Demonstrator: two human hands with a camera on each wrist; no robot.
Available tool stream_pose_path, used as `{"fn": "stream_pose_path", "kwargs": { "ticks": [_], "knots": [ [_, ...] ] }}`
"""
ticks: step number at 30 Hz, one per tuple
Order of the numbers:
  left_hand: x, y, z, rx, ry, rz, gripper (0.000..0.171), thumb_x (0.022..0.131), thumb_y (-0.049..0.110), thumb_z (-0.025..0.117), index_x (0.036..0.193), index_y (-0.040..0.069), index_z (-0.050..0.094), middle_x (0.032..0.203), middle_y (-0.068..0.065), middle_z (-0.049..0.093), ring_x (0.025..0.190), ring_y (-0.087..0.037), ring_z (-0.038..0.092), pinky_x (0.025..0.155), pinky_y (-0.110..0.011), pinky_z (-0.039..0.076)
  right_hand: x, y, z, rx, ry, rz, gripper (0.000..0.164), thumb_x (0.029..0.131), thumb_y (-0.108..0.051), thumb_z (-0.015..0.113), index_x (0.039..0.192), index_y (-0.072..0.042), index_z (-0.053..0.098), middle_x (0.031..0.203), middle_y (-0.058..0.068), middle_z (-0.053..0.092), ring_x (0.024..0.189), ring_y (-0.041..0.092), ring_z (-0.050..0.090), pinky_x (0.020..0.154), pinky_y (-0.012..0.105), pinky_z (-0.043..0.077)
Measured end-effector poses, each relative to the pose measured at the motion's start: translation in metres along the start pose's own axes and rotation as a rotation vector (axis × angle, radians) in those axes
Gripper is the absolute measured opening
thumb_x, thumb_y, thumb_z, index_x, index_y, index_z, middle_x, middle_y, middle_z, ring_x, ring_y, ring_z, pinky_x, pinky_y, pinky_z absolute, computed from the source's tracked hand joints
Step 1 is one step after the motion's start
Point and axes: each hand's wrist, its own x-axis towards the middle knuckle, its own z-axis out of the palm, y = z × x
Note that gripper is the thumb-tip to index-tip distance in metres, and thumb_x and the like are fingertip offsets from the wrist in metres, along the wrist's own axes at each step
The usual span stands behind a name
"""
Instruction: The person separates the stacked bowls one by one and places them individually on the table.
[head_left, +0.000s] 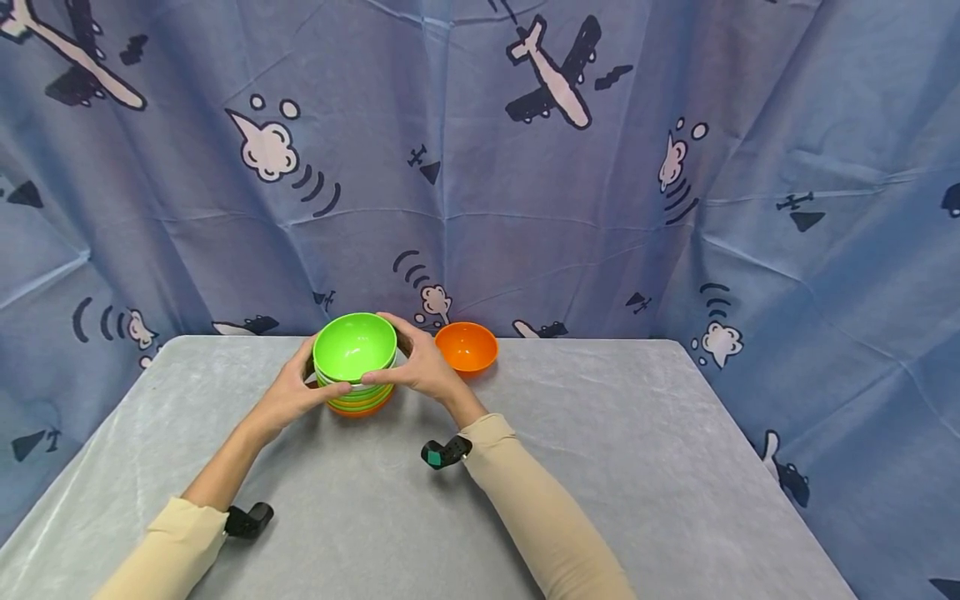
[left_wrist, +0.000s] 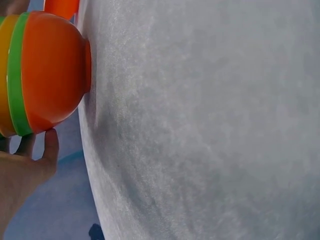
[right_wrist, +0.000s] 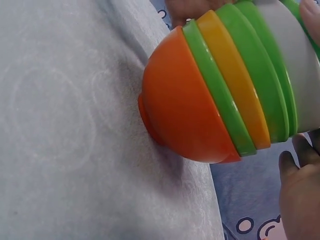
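A nested stack of bowls point(head_left: 362, 407) stands toward the back left of the table. Its top bowl point(head_left: 355, 346) is green, with a white bowl point(right_wrist: 295, 65) below. Green and yellow bowls follow, down to an orange bowl point(right_wrist: 175, 100) whose foot is at the tabletop. My left hand point(head_left: 288, 400) grips the stack's left side, thumb across the front and fingers around the far side. From the right, my right hand point(head_left: 422, 365) holds it near the top, thumb at the front below the green rim and fingers curving behind.
A single orange bowl point(head_left: 467, 348) sits just right of the stack, behind my right hand, near the table's back edge. Grey cloth covers the table point(head_left: 600, 467). A blue patterned curtain point(head_left: 480, 167) hangs directly behind it.
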Motion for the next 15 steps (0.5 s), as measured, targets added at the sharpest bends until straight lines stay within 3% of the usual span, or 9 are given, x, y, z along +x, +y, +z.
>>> {"fn": "stream_pose_path", "kwargs": {
  "ticks": [5,15],
  "knots": [
    [0.000,0.000,-0.001,0.015,0.000,-0.008,0.092,0.093,0.016,0.077,0.163,0.012,0.017,0.157,-0.017,0.031,0.142,-0.038,0.031,0.111,-0.062,0.029,0.001,-0.004,-0.002,0.028,0.025,-0.034,0.089,0.076,0.004,0.088,0.153,-0.006,0.044,0.145,-0.001,0.053,0.136,0.012,0.045,0.113,0.030,0.032],
    [-0.001,0.003,0.000,0.022,-0.001,-0.042,0.095,0.092,0.016,0.078,0.163,0.012,0.016,0.157,-0.019,0.030,0.142,-0.041,0.031,0.108,-0.062,0.033,0.000,-0.017,-0.012,0.087,0.091,-0.050,0.092,0.077,0.013,0.083,0.156,-0.001,0.036,0.153,0.013,0.044,0.136,0.019,0.047,0.112,0.033,0.034]
  ]
}}
